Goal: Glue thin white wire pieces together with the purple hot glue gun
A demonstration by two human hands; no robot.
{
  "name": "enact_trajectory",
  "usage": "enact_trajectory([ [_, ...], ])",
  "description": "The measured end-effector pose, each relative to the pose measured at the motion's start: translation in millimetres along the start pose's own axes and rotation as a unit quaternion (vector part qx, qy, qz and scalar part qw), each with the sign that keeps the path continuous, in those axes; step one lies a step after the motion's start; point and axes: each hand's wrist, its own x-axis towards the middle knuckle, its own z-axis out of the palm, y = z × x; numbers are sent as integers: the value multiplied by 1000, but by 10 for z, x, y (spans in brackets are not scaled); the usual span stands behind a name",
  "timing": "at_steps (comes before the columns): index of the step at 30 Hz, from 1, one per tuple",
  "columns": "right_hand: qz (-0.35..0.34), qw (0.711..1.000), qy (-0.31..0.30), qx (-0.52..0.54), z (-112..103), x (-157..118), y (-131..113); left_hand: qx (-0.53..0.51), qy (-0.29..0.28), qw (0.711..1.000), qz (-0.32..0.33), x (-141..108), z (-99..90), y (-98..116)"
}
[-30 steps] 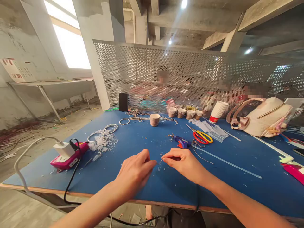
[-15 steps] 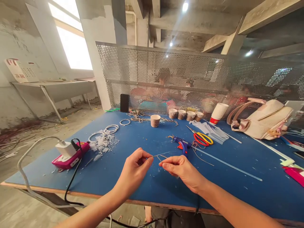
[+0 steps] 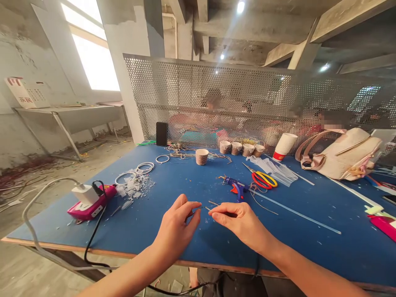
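Over the blue table (image 3: 173, 177), my left hand (image 3: 181, 220) and my right hand (image 3: 233, 218) face each other, fingertips a small gap apart. Both are closed in a pinch. Between them shows a thin cord (image 3: 206, 208), its ends hidden by the fingers. Beyond the hands stands a small textured cup (image 3: 202, 157). A blue glue gun (image 3: 236, 186) lies past my right hand, beside scissors with red and yellow handles (image 3: 262, 180). Loose cord (image 3: 266, 206) lies near the gun.
White rings (image 3: 144, 168) and white flakes (image 3: 136, 187) lie left, near a pink power strip (image 3: 93, 208) with cables. Several small cups (image 3: 236, 148), stacked paper cups (image 3: 284, 146), a phone (image 3: 161, 134) and a bag (image 3: 349, 154) stand along the mesh screen (image 3: 192, 90). People are behind it.
My left hand has turned slightly, and its fingers have shifted on the cord. The long thin strand that stuck out between the hands no longer shows. My right hand has barely moved.
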Motion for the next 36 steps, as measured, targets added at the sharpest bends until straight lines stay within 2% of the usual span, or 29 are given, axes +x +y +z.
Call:
enact_trajectory([
  [5,2,1000,-3,-4,29,-36,24,-76,-22,993,-86,24,-4,37],
  [11,-1,1000,5,-10,73,-69,18,-242,-33,948,-205,28,47,61],
  [17,-101,993,21,-66,128,-93,-2,-304,-4,928,-214,0,93,84],
  [22,-77,994,39,-63,78,-94,-11,-335,7,911,-238,-12,48,115],
  [24,-57,996,38,-54,59,-101,2,-367,-4,890,-271,-18,35,133],
  [27,-15,999,23,-46,56,-110,47,-437,4,843,-314,-26,39,154],
  [30,24,999,16,-44,61,-106,104,-493,11,803,-335,-25,53,158],
  [36,53,998,-16,-37,55,-71,242,-558,-18,759,-334,-17,67,153],
])
